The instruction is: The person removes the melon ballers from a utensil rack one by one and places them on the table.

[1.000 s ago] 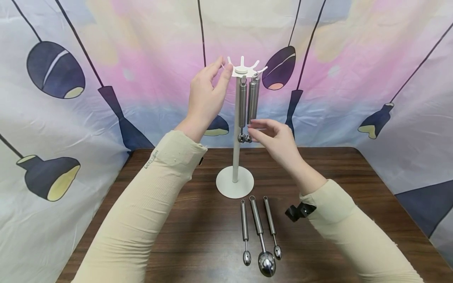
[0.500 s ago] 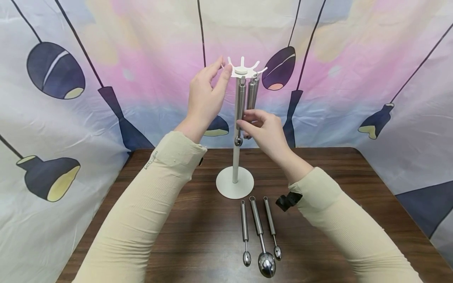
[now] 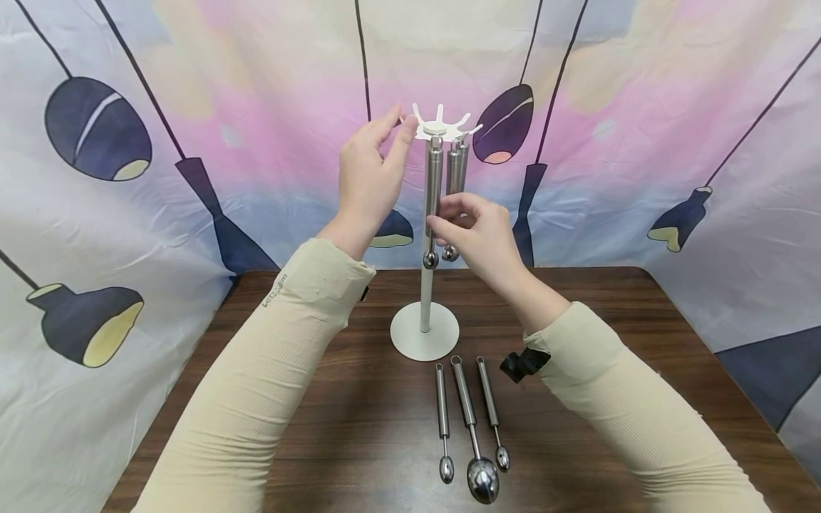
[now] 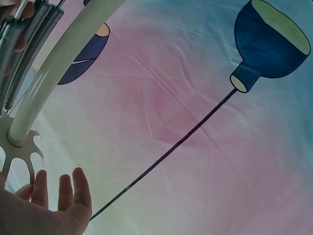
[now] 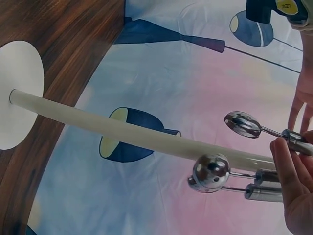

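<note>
A white stand holds a pronged hanging rack (image 3: pixel 436 130) at the top of its pole. My left hand (image 3: pixel 370 174) pinches a prong on the rack's left side between thumb and forefinger; its other fingers are loose in the left wrist view. Steel melon ballers hang from the rack. With thumb and fingertips, my right hand (image 3: pixel 482 235) holds the lower handle of the front melon baller (image 3: pixel 433 171), whose oval bowl (image 5: pixel 243 124) shows in the right wrist view. Just behind it hang other melon ballers (image 3: pixel 457 167), partly hidden by the right hand.
On the dark wooden table (image 3: pixel 308 427) stands the round white base (image 3: pixel 410 342). In front of it lie a small melon baller (image 3: pixel 442 406), a larger one (image 3: pixel 482 479) and another small one (image 3: pixel 490 399), side by side. A patterned cloth (image 3: pixel 256 71) hangs behind.
My right hand has moved left from the rear melon ballers and taken hold of the front one, which has shifted slightly left. The left hand stays at the rack.
</note>
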Motion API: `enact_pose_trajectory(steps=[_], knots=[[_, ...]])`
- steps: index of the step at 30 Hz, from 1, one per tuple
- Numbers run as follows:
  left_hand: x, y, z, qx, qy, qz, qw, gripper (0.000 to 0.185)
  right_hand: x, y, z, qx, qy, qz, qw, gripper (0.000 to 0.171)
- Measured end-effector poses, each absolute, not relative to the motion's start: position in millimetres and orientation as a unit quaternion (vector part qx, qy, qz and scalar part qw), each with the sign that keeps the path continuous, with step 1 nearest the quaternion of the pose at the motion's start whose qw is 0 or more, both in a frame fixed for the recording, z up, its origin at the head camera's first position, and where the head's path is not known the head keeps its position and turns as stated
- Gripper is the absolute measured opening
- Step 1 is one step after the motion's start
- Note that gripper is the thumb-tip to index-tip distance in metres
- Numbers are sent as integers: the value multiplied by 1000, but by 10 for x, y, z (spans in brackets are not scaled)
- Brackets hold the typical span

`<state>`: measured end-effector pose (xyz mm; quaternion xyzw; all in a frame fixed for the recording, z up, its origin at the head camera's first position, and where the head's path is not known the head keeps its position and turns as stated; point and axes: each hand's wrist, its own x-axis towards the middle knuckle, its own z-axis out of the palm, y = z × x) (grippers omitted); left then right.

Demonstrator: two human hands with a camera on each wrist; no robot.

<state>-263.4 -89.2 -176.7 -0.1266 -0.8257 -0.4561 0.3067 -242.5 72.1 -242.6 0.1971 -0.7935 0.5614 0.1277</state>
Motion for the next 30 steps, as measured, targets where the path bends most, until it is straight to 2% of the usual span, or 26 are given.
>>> enact_pose_trajectory(steps=[18, 30], knots=[[-2668, -883, -1786, -138, -800, -465, 352, 37, -2224, 797, -2387, 197, -778, 583, 123, 26], [-2621, -831, -1802, -115, -844, -412, 322, 61, -2110, 994, -2497, 191, -763, 607, 115, 23]])
